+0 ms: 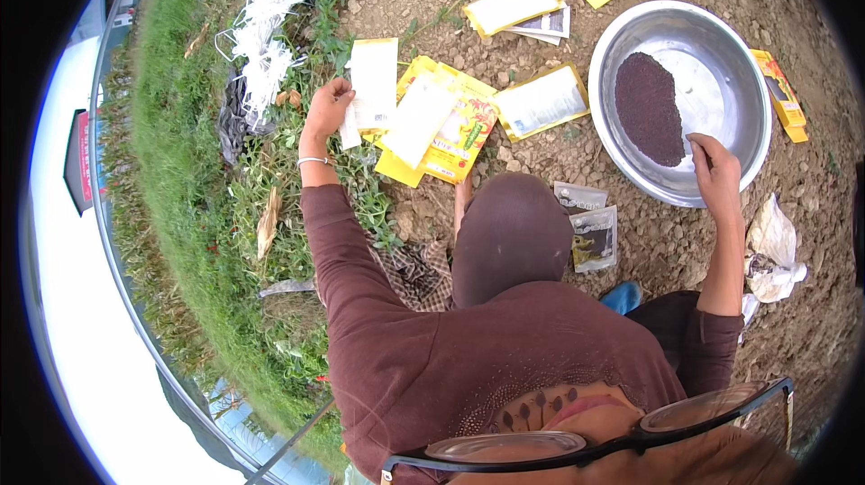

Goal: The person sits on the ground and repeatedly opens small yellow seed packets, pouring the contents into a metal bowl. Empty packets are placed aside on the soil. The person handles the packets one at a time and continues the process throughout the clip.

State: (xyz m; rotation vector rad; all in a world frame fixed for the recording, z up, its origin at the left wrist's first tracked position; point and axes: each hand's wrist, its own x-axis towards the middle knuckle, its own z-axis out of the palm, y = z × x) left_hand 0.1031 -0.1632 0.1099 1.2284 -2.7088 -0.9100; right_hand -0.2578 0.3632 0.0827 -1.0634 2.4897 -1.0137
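My left hand (328,108) pinches a white paper slip (350,131) at the left edge of a yellow-and-white packet (376,76). Beside it lies an overlapping pile of yellow printed packets (459,137), with a plain white one on top. My right hand (718,170) reaches over the near rim of a metal basin (716,72), its fingers bent together at the edge of a heap of small dark reddish-brown grains, probably seeds (649,110). Whether those fingertips hold any grains cannot be told.
More packets (540,101) lie on the stony soil, with small silvery sachets (595,238) near my knee. White plastic strips (263,45) rest on the weeds at left. A crumpled white bag (770,248) is right of my right forearm.
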